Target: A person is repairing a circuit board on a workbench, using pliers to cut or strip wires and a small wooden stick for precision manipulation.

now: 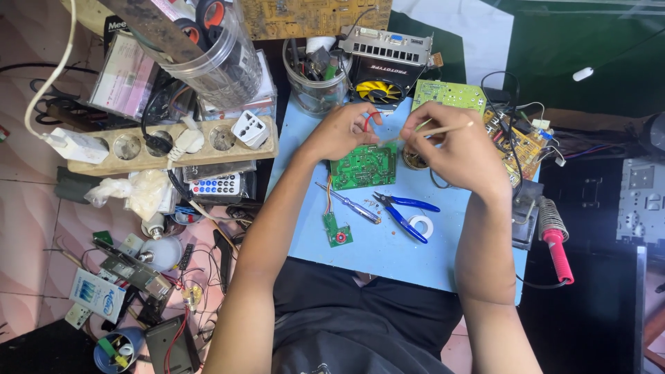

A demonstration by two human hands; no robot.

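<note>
My left hand [341, 130] rests on the upper edge of a green circuit board [364, 166] that lies on the light blue board [443, 256], and its fingers pinch a small red part [368, 120]. My right hand [454, 142] hovers just to the right, fingers closed on a thin pale stick [454, 128] that points left toward the other hand. Below the circuit board lie a screwdriver [350, 203], blue-handled pliers [405, 211] and a small green board with a red button [337, 230], joined to the big board by thin wires.
A red-handled soldering iron [556, 242] sits in its coil stand at the right. Behind the hands stand a clear tool cup [315, 86], a graphics card with a yellow fan [381, 73] and more circuit boards [450, 95]. A power strip [173, 145], a remote [216, 185] and cluttered parts fill the left.
</note>
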